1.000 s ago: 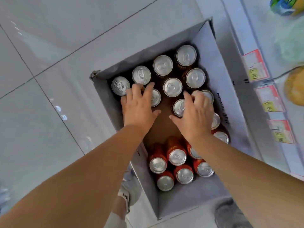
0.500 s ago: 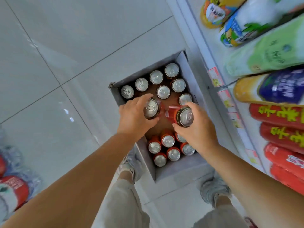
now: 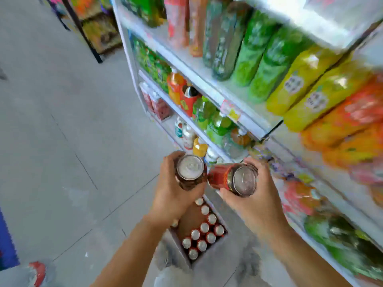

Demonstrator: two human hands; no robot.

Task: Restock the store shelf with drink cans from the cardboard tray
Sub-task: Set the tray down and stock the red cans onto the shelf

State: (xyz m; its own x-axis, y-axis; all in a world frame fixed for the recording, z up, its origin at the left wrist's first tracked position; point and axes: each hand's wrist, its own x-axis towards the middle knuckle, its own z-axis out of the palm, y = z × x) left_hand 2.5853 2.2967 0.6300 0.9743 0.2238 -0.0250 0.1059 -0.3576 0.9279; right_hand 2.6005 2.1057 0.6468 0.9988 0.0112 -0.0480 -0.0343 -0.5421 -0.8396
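My left hand (image 3: pixel 172 195) grips a dark drink can (image 3: pixel 189 171) held upright, its silver top facing me. My right hand (image 3: pixel 251 198) grips a red drink can (image 3: pixel 232 179) tilted on its side, base pointing left toward the other can. Both cans are at chest height, almost touching. Far below on the floor sits the cardboard tray (image 3: pixel 209 255) with several red cans (image 3: pixel 202 235) along its right side and near end; part of it is hidden behind my hands. The store shelf (image 3: pixel 217 88) rises on the right.
The shelf tiers hold green, yellow and orange bottles (image 3: pixel 279 65) lying with caps outward, and price tags (image 3: pixel 231 111) line the edges. Grey tiled floor (image 3: pixel 72 141) spreads to the left. Another rack (image 3: pixel 97 27) stands far back. My feet are beside the tray.
Both hands took a can each out of the tray and lifted them high. The view has swung up from the tray to the shelf tiers.
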